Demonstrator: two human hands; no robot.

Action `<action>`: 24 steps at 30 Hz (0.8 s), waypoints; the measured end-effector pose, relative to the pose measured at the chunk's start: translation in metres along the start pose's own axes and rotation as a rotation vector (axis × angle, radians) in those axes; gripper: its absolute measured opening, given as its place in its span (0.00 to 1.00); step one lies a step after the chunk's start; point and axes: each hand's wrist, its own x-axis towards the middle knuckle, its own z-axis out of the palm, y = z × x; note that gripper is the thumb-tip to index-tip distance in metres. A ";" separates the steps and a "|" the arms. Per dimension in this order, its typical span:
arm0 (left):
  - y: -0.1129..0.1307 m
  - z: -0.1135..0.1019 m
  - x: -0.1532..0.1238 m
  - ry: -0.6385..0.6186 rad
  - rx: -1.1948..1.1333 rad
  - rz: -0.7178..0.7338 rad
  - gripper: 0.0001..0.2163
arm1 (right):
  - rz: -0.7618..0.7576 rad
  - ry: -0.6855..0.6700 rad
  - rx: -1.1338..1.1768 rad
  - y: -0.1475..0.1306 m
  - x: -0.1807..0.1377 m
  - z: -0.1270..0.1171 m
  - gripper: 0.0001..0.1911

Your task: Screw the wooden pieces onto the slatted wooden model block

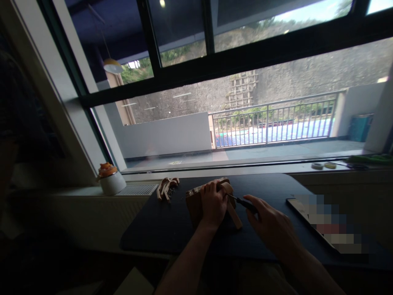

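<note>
My left hand (212, 205) is closed over a brown wooden box-like block (194, 207), its fingers bent across the top at a pale curved wooden piece (227, 187). A straight pale arm of wood (235, 217) slants down toward me beside that hand. In my right hand (267, 219) is a screwdriver (245, 203) with a dark handle, gripped between thumb and fingers. Its thin shaft points left, and the tip meets the wood close to my left fingers; the exact contact is too small to make out. Shadow hides much of the block's lower part.
Several curved wooden pieces (167, 188) with small metal bits lie on the dark table (153, 229), far left. A flat panel (302, 211), partly pixelated, rests at the right. On the sill are a white pot with an orange top (112, 180) and tape rolls (317, 166).
</note>
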 end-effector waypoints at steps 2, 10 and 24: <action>0.000 0.000 0.000 -0.004 -0.003 -0.003 0.08 | -0.008 -0.014 -0.006 0.002 -0.002 -0.002 0.15; 0.001 0.000 0.000 -0.010 0.003 -0.006 0.07 | 0.007 -0.017 0.045 0.006 -0.002 -0.002 0.14; 0.002 -0.001 -0.002 -0.017 0.007 -0.014 0.07 | 0.102 -0.088 0.012 -0.005 0.002 -0.010 0.15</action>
